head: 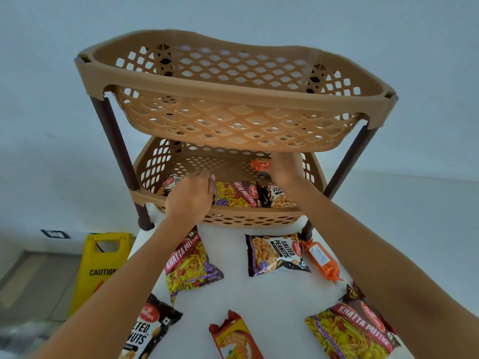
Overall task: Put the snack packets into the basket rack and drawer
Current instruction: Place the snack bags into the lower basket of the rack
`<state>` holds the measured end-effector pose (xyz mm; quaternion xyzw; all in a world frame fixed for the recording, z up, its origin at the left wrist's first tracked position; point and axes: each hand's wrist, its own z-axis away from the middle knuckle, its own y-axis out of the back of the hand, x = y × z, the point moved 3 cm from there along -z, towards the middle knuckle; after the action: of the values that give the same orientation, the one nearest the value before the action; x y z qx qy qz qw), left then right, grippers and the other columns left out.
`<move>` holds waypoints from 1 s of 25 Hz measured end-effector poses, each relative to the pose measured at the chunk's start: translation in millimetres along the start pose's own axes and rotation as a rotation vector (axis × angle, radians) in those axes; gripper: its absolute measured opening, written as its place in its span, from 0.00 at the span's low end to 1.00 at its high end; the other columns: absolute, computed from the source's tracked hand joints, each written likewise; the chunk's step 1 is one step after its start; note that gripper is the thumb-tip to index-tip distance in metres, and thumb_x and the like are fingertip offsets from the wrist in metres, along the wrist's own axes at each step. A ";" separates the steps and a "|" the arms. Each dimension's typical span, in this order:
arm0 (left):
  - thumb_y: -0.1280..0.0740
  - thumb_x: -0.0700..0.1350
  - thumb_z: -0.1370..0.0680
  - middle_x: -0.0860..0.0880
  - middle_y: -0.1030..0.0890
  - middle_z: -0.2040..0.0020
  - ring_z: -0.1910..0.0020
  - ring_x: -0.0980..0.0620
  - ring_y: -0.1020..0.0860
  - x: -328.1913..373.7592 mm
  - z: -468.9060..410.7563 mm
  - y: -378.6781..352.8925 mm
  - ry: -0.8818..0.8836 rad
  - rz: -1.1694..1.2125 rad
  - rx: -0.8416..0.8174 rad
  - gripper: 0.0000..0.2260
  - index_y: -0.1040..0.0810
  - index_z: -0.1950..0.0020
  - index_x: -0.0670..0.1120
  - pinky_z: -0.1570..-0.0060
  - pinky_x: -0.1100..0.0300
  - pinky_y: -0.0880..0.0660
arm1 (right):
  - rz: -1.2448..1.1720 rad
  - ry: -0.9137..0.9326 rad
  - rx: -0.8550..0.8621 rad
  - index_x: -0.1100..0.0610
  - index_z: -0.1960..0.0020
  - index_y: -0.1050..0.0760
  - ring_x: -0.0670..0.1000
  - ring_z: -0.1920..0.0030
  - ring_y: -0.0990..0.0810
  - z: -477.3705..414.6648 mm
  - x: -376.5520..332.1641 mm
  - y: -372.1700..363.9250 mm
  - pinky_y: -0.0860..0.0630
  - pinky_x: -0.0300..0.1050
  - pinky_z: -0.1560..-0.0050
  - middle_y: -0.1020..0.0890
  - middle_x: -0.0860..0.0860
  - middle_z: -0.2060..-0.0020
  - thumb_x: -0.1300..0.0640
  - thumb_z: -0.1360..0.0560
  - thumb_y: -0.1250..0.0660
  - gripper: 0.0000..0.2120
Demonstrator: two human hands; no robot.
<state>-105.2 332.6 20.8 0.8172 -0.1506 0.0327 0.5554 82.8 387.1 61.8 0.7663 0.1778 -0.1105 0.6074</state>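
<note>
A tan two-tier basket rack (233,98) stands on a white table (261,296). Its lower basket (153,195) holds a salted peanuts packet (169,183), a Khatta Meetha packet (237,194) and another peanuts packet (278,196). My left hand (190,196) reaches over the lower basket's front rim, fingers curled on the left peanuts packet. My right hand (285,167) is deep in the lower basket and holds a small orange packet (260,165). On the table lie a Khatta Meetha packet (190,265), a peanuts packet (276,253) and an orange packet (321,260).
Nearer me on the table lie another peanuts packet (149,330), a red-yellow packet (234,338) and a large Khatta Meetha packet (355,330). A yellow caution sign (99,268) stands on the floor to the left. The upper basket (241,73) overhangs both hands.
</note>
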 end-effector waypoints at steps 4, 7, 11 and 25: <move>0.44 0.41 0.19 0.42 0.21 0.57 0.58 0.47 0.26 7.3 22.2 23.6 0.022 0.223 0.222 0.11 0.24 0.53 0.39 0.61 0.57 0.30 | 0.012 0.403 0.349 0.58 0.47 0.21 0.56 0.44 0.24 80.5 -3.4 16.1 0.24 0.51 0.44 0.20 0.56 0.46 0.65 0.27 0.38 0.11; 0.43 0.42 0.20 0.45 0.23 0.56 0.57 0.52 0.29 8.7 65.5 32.5 0.269 0.416 0.443 0.09 0.24 0.53 0.40 0.61 0.69 0.34 | 0.084 0.654 0.397 0.58 0.47 0.24 0.55 0.50 0.21 147.9 9.3 7.4 0.24 0.47 0.52 0.19 0.57 0.50 0.63 0.25 0.38 0.09; 0.40 0.44 0.22 0.46 0.22 0.54 0.58 0.51 0.29 19.0 123.2 12.8 0.357 0.351 0.254 0.08 0.22 0.52 0.43 0.61 0.65 0.34 | 0.225 0.627 0.100 0.58 0.45 0.21 0.57 0.50 0.20 180.7 38.3 -17.8 0.22 0.49 0.53 0.19 0.57 0.48 0.63 0.32 0.26 0.16; 0.30 0.52 0.28 0.42 0.41 0.35 0.39 0.36 0.34 10.3 132.9 -20.6 0.639 0.125 -0.429 0.29 0.40 0.32 0.62 0.48 0.47 0.27 | 0.478 0.515 -0.008 0.52 0.42 0.24 0.55 0.54 0.20 175.4 51.2 -36.3 0.27 0.50 0.55 0.16 0.51 0.56 0.50 0.32 0.25 0.20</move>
<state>-104.6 215.5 -46.1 0.6201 -0.0229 0.2872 0.7297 122.9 231.2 -32.0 0.7865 0.1410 0.2325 0.5545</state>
